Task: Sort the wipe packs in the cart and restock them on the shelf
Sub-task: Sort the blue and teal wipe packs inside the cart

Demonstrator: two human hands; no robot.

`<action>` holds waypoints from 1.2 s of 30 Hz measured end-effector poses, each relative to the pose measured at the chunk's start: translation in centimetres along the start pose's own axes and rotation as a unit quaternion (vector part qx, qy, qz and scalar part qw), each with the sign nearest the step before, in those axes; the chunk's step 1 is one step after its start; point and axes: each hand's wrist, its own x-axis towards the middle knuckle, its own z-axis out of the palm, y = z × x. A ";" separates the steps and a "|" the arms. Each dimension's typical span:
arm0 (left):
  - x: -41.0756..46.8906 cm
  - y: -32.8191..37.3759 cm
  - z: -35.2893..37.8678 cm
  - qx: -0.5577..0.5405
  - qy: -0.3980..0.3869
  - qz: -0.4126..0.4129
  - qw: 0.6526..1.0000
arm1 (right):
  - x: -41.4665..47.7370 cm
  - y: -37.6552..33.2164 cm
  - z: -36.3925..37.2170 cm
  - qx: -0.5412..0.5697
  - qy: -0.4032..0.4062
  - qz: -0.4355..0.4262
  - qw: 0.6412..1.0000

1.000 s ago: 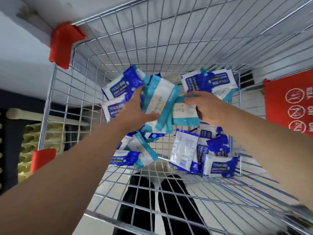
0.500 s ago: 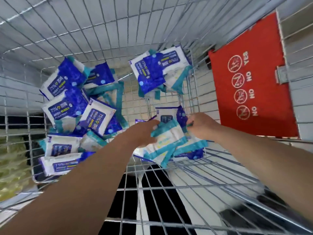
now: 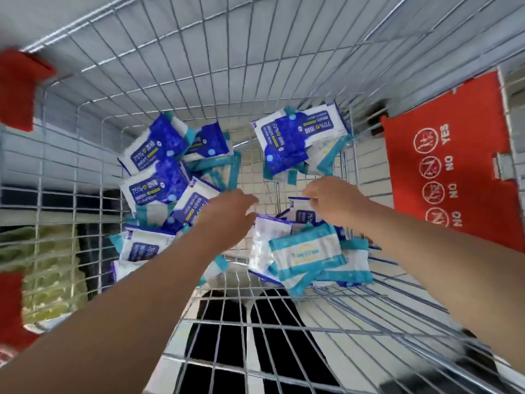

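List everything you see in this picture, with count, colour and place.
Silver wire shopping cart: one, silver, fills the view.
Blue-and-white plastic wipe packs: at least seven, blue-white, mostly cart's left side.
Teal-and-white plastic wipe packs: several, teal-white, near side, some among the blue.
Red plastic flap with warning icons: one, red, cart's right side.
Red plastic corner bumpers: two, red, left edge.
Left hand: one, above packs, centre.
Right hand: one, above packs, right of centre.

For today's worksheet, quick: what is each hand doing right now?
Left hand: open, holding nothing.
Right hand: fingers curled at a blue pack; grip cannot be told.
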 end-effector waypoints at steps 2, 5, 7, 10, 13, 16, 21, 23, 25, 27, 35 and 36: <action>-0.8 -2.6 -1.4 0.013 0.027 -0.044 0.999 | 1.0 -3.0 -0.6 0.023 0.023 -0.024 0.999; -1.8 -7.7 -3.2 0.019 0.076 -0.109 0.991 | 2.7 -7.8 -0.7 0.081 0.055 -0.055 0.994; -2.1 -11.2 -3.9 0.027 0.108 -0.133 0.985 | 3.9 -10.5 0.0 0.151 0.051 -0.056 0.986; -1.7 -15.4 -4.2 0.013 0.110 -0.172 0.979 | 6.1 -13.7 1.4 0.212 0.040 -0.039 0.976; -0.6 -17.4 -4.1 0.004 0.095 -0.159 0.983 | 7.9 -15.7 3.0 0.211 0.049 -0.026 0.976; 0.4 -17.8 -4.1 0.025 0.094 -0.163 0.982 | 8.8 -16.7 3.6 0.200 0.052 -0.009 0.978; 1.2 -18.6 -5.6 0.033 0.098 -0.117 0.988 | 8.9 -15.8 1.6 0.326 0.020 0.035 0.945; 1.6 -18.6 -6.7 -0.032 0.128 -0.125 0.983 | 9.0 -14.6 0.5 0.363 0.040 0.075 0.928; 2.3 -18.2 -7.8 -0.107 0.152 -0.156 0.970 | 9.2 -13.1 -0.2 0.377 0.059 0.106 0.918; 3.3 -18.1 -8.3 -0.138 0.136 -0.172 0.966 | 9.3 -12.0 -0.7 0.375 0.051 0.117 0.918; 5.1 -18.4 -7.3 -0.062 0.081 -0.169 0.980 | 7.2 -13.3 2.5 0.373 -0.029 0.104 0.921; 4.9 -18.4 -7.4 -0.048 0.089 -0.170 0.980 | 7.1 -13.6 2.8 0.380 -0.019 0.101 0.919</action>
